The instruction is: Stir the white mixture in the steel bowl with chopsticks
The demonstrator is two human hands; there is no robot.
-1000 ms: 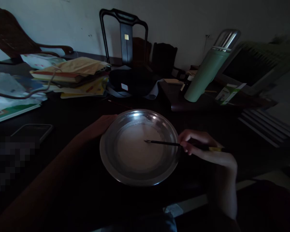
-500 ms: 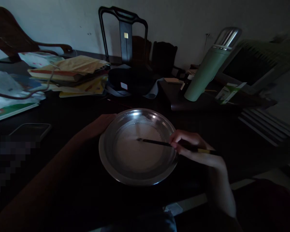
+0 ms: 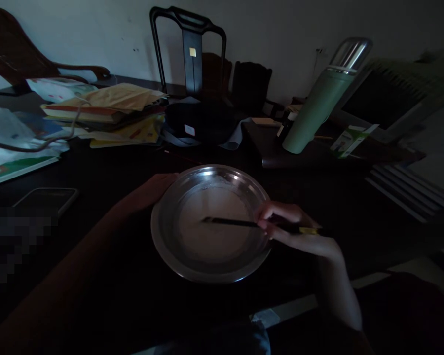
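Note:
A round, shiny metal basin point(image 3: 163, 246) stands on the dark table in front of me, with a whitish liquid point(image 3: 214, 241) covering its bottom. My left hand point(image 3: 157, 190) grips the basin at its far left rim; its fingertips are hidden by the dim light and the rim. Over the basin's right rim, my right hand point(image 3: 281, 219) is closed around dark chopsticks point(image 3: 233, 222) with a gold band near the upper end. Their blurred tips point left, at the liquid near the basin's middle; I cannot tell how deep they reach.
A green thermos point(image 3: 318, 111) stands back right by a small bottle and a green-white box point(image 3: 351, 140). Stacked books and papers point(image 3: 107, 113) lie back left, a phone point(image 3: 46, 199) at the left. A black bag point(image 3: 203, 123) sits behind the basin.
The chopstick tips have moved slightly left and down through the basin, and my right hand has shifted a little left with them. My left hand stays at the rim.

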